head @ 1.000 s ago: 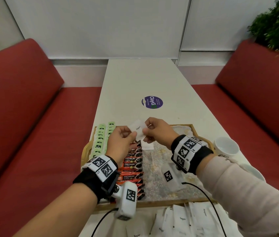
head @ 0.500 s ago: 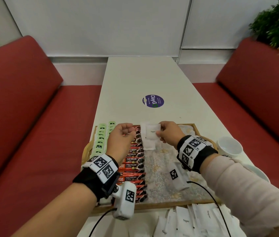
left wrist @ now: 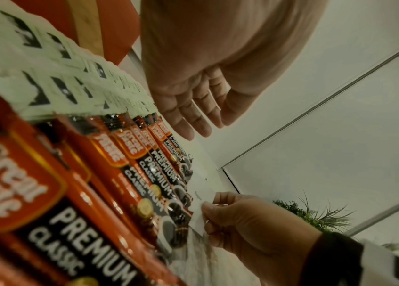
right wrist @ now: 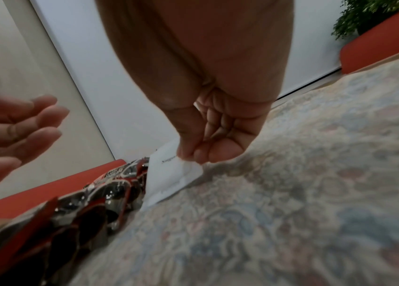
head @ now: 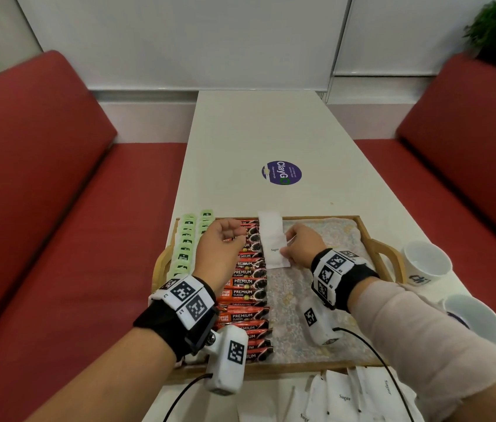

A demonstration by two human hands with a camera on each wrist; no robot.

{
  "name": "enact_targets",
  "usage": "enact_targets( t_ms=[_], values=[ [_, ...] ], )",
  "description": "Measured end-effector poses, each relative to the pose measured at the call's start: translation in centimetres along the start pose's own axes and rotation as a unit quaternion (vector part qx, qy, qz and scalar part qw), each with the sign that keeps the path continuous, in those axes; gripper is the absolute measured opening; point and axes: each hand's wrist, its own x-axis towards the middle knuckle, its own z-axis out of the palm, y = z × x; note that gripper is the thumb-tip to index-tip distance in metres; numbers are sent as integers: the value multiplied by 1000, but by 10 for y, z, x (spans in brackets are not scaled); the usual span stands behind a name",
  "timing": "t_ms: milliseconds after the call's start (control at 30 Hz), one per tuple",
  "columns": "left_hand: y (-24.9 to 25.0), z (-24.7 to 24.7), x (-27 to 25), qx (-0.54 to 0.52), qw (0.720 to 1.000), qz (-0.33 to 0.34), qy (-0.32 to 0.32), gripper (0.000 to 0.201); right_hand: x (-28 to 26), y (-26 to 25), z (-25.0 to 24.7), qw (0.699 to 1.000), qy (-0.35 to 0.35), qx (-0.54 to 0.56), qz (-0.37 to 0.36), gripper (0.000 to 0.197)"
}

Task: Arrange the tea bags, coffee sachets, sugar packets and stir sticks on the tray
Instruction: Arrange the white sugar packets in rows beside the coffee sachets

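A wooden tray (head: pixel 374 248) with a patterned liner holds green tea bags (head: pixel 187 242) at its left and a column of red coffee sachets (head: pixel 245 287) beside them. My right hand (head: pixel 297 249) pinches a white sugar packet (head: pixel 274 251) by its right edge, low over the liner just right of the sachets; the right wrist view shows thumb and fingers on the packet (right wrist: pixel 174 170). Another white packet (head: pixel 269 220) lies behind it at the tray's far edge. My left hand (head: pixel 225 242) hovers over the sachets, fingers relaxed and empty (left wrist: pixel 193 112).
Several loose sugar packets (head: pixel 344 397) lie on the white table in front of the tray. Two white cups (head: pixel 426 263) stand right of the tray. A purple sticker (head: pixel 281 173) marks the table (head: pixel 255 132) farther out. Red benches flank both sides.
My left hand let go of the sugar packet and drew back over the sachets. My right hand carried the packet down toward the liner beside the coffee column.
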Motion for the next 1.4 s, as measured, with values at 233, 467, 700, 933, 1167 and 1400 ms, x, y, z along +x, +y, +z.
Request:
enact_targets(
  t_ms=[233, 467, 700, 933, 1167, 1400],
  values=[
    [-1, 0, 0, -1, 1000, -7, 0, 24, 3, 1, 4, 999, -1, 20, 26, 32],
    [-1, 1, -1, -3, 1000, -11, -4, 23, 0, -3, 1, 999, -5, 8, 44, 29],
    [7, 6, -23, 4, 1000, 3, -6, 22, -28, -2, -17, 999, 6, 43, 1, 36],
    [13, 10, -77, 22, 999, 14, -33, 21, -90, 8, -33, 996, 10, 66, -53, 31],
    [3, 22, -126, 58, 994, -12, -93, 18, -148, 37, -53, 997, 7, 24, -71, 18],
    [-11, 54, -162, 79, 976, -102, -174, 15, -189, 84, -72, 997, 25, -62, -45, 9]
  ],
)
